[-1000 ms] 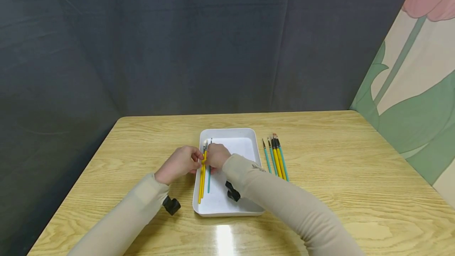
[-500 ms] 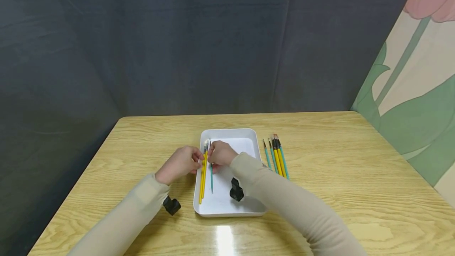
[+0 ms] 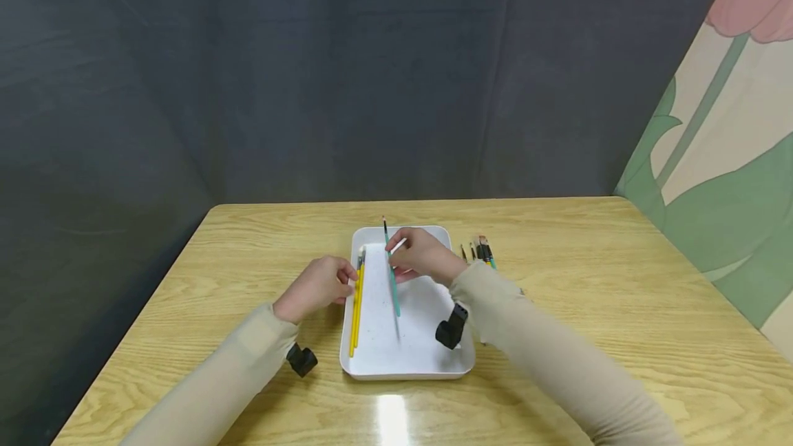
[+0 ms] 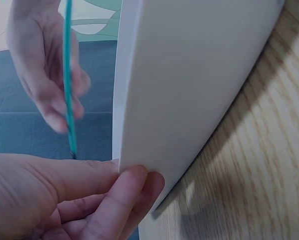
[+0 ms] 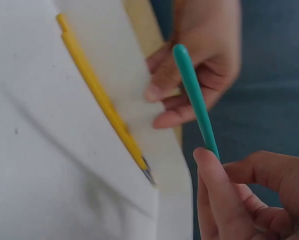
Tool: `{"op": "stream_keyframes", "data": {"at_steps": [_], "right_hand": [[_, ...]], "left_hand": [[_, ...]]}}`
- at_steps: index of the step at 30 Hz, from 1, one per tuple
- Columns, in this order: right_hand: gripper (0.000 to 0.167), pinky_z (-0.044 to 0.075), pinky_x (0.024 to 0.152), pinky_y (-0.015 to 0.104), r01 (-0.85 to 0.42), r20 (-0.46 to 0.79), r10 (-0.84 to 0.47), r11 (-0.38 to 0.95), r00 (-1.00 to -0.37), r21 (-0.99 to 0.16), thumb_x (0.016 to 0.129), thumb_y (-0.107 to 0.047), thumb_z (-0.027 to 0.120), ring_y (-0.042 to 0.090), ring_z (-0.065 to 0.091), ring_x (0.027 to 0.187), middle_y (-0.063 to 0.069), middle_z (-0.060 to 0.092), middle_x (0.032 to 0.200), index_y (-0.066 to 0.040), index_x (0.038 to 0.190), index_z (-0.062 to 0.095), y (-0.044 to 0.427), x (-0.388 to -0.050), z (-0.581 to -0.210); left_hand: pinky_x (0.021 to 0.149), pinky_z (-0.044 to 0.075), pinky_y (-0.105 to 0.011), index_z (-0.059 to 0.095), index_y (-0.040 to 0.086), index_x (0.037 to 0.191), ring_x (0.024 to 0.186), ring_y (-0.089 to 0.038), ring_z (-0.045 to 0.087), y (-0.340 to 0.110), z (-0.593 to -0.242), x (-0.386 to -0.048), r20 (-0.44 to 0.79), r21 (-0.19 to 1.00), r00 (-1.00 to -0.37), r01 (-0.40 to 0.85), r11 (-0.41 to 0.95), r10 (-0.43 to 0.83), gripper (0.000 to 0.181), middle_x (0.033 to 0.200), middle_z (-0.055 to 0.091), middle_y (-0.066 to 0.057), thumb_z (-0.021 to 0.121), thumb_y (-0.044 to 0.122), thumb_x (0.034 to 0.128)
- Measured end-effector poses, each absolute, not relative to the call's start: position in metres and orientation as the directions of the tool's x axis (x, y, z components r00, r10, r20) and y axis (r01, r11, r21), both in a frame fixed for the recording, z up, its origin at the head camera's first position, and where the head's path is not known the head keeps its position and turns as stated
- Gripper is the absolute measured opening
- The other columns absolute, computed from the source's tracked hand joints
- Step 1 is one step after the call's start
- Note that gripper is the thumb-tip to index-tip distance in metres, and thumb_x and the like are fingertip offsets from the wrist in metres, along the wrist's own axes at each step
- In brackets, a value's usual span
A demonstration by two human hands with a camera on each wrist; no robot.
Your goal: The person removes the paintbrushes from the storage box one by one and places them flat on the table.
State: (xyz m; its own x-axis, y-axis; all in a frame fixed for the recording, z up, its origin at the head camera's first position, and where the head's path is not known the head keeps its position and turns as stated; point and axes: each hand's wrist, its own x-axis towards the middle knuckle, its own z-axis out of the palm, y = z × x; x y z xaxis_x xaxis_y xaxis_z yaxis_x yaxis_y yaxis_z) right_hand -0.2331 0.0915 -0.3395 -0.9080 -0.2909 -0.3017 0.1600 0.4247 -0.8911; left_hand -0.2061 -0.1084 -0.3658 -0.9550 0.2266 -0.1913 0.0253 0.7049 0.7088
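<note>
My right hand [image 3: 427, 255] pinches a teal-handled paintbrush [image 3: 394, 294] above the white tray [image 3: 421, 360], its dark ferrule and tip pointing away from me. The right wrist view shows the teal handle [image 5: 194, 95] rising from between thumb and fingers. At the tray's left side, my left hand [image 3: 316, 288] holds the edge. Seen from the left wrist, thumb and fingers pinch the tray's wall [image 4: 189, 75]. Two yellow-handled paintbrushes [image 3: 357, 308] lie side by side inside, along the left wall, bristles at the far end.
Several more paintbrushes [image 3: 485, 253] lie on the wooden table [image 3: 619, 294] just right of the tray, partly hidden by my right forearm. A dark curtain [image 3: 372, 88] hangs behind the table. A floral panel [image 3: 731, 171] stands at the right.
My right hand has lifted the teal paintbrush from beside the yellow ones and moved it right, over the tray's middle. My left hand has stayed at the tray's left edge.
</note>
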Motion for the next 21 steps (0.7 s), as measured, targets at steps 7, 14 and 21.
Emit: {"op": "stream_keyframes", "data": {"at_steps": [7,14,21], "right_hand": [[0.027,0.060,0.072,0.033,0.103,-0.227,-0.317,0.363,-0.921,-0.926,0.092,-0.001,0.057,0.017,0.063,0.073,0.010,0.052,0.093,0.003,0.118,0.050,0.147,-0.220,-0.327],[0.028,0.060,0.072,0.033,0.036,-0.173,-0.321,0.393,-0.931,-0.919,0.095,-0.006,0.056,0.018,0.060,0.076,0.012,0.051,0.097,0.005,0.120,0.047,0.199,-0.212,-0.336],[0.034,0.058,0.071,0.029,0.036,-0.155,-0.297,0.370,-0.942,-0.928,0.097,-0.007,0.056,0.013,0.057,0.077,0.009,0.051,0.097,0.009,0.124,0.043,0.240,-0.210,-0.341]], "left_hand": [[0.062,0.056,-0.026,0.066,-0.001,0.097,0.069,-0.016,0.058,-0.106,-0.367,-0.204,-0.192,0.712,-0.957,0.017,0.702,0.217,0.012,0.084,0.057,-0.008,0.065,-0.002,0.0846],[0.062,0.056,-0.026,0.066,-0.001,0.097,0.068,-0.016,0.058,-0.106,-0.366,-0.204,-0.186,0.716,-0.957,0.023,0.698,0.223,0.013,0.084,0.057,-0.008,0.065,-0.002,0.0842],[0.062,0.056,-0.025,0.066,0.000,0.097,0.068,-0.016,0.058,-0.108,-0.367,-0.205,-0.180,0.705,-0.958,0.033,0.708,0.224,0.013,0.084,0.057,-0.008,0.066,-0.002,0.0838]]}}
